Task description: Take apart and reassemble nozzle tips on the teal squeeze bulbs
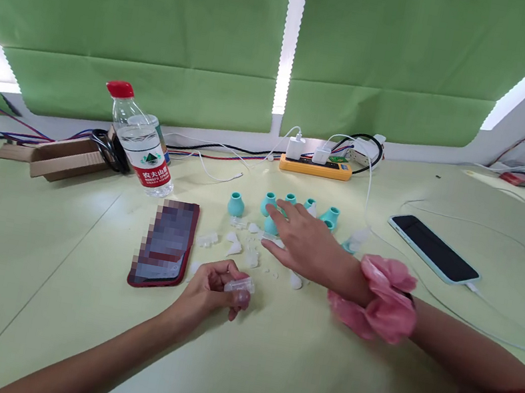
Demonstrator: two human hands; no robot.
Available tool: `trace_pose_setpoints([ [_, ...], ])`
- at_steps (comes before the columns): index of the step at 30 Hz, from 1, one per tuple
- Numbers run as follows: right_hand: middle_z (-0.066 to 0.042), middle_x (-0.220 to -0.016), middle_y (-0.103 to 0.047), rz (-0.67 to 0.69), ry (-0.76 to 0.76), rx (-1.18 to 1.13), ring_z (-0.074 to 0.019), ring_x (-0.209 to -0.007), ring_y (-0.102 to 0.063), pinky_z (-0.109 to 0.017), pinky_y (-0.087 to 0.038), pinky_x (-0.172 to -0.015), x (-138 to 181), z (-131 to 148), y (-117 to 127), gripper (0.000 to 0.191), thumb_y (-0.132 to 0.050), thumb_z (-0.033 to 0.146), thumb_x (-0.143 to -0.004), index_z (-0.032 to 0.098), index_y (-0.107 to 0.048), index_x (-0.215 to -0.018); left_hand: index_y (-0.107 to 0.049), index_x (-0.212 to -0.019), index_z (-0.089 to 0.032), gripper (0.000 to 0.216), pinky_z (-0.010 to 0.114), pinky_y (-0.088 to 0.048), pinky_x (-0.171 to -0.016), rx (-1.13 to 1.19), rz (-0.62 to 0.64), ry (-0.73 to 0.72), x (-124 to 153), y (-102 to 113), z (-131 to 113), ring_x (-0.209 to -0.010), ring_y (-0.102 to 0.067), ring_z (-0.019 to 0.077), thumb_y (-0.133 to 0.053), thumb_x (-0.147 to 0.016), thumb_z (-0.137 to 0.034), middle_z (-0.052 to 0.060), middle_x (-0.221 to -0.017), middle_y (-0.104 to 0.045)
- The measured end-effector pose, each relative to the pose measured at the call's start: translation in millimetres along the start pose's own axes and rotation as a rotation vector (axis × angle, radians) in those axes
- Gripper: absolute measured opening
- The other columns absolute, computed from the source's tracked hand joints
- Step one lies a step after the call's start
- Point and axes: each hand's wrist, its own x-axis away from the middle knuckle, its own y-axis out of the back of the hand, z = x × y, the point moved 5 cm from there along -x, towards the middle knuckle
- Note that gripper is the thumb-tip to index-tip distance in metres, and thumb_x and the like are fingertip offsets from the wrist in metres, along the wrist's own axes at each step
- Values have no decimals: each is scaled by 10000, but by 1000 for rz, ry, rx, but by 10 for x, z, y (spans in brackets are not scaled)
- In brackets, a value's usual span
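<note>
My left hand (213, 289) is closed, pinching a small transparent plastic tube (239, 284) between thumb and fingers, just above the table. Farther forward, my right hand (303, 237) reaches over a group of small teal rubber bulbs, with its fingers spread. A teal bulb (271, 226) sits under those fingers; whether they touch it I cannot tell. Another teal bulb (236, 205) stands upright to the left. Between my hands lie several transparent plastic pieces, among them a short tube (207, 239) and a whitish angled piece (234, 244). A pink scrunchie (383, 302) circles my right wrist.
Left of the parts lies a red-cased phone (165, 244), with a water bottle (146, 149) and an open cardboard box (63, 158) behind it. An orange power strip (316, 167) with chargers stands at the back. A charging phone (433, 249) and loose cables lie on the right.
</note>
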Motion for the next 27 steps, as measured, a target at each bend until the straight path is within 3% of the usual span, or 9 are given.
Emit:
trace_pose_setpoints([
  [3,-172,-895,-557,151,-76,52,-269,-760,-559,-319,-445,-534,-162,4,-252,350,-510,259,-783,48,-478,-1060,-466,-686,-140,275,198,-388,-448,9,-23,-22,22,-4,-27,-495,-471,78,-717,-592,-205,-21,-557,-538],
  [7,-152,-828,-564,151,-51,35,-250,-718,-558,-300,-421,-522,-259,-2,-357,162,-517,160,-762,72,-539,-896,-508,-728,-128,266,183,-349,-421,26,-50,-21,41,5,-21,-424,-396,40,-712,-611,-253,-49,-507,-488],
  [10,-125,-865,-552,91,3,-6,-246,-826,-522,-303,-430,-609,-189,39,-246,177,-558,214,-738,107,-533,-876,-577,-825,-110,278,188,-356,-442,16,-97,-49,43,52,-47,-445,-398,40,-700,-626,-260,-44,-534,-487],
  [14,-87,-815,-532,-247,81,-330,-216,-833,-497,-324,-424,-701,82,113,98,178,-588,271,-695,143,-498,-779,-607,-888,-131,289,226,-419,-567,-50,-103,-109,43,111,-129,-545,-494,71,-700,-627,-214,-7,-667,-568],
  [16,-105,-917,-520,-357,109,-552,-214,-899,-492,-332,-424,-736,248,125,186,190,-589,263,-685,158,-454,-769,-617,-861,-132,270,240,-429,-597,-75,-103,-125,38,129,-187,-575,-521,90,-708,-614,-193,5,-671,-593],
  [19,-105,-1058,-504,-256,137,-850,-183,-939,-510,-296,-444,-722,395,161,119,216,-571,218,-689,183,-400,-816,-631,-810,-127,231,225,-420,-543,-82,-94,-145,19,103,-327,-545,-516,90,-714,-602,-185,8,-630,-602],
  [21,-76,-1010,-542,-168,126,-966,-158,-880,-539,-257,-454,-666,424,174,63,231,-557,187,-686,193,-390,-846,-644,-785,-131,206,211,-408,-499,-79,-46,-175,1,19,-464,-513,-499,83,-713,-603,-197,4,-596,-597],
  [24,-37,-891,-560,-169,71,-959,-141,-791,-540,-241,-443,-637,417,145,115,234,-522,154,-676,195,-413,-879,-664,-764,-155,174,193,-397,-455,-110,55,-239,-8,-167,-696,-497,-486,77,-710,-603,-203,1,-594,-603],
  [27,-24,-851,-556,-240,47,-866,-140,-756,-525,-260,-427,-668,435,120,283,253,-475,147,-674,201,-421,-915,-680,-757,-188,175,183,-403,-447,-224,67,-287,20,-295,-879,-503,-499,78,-713,-587,-166,-6,-619,-615],
])
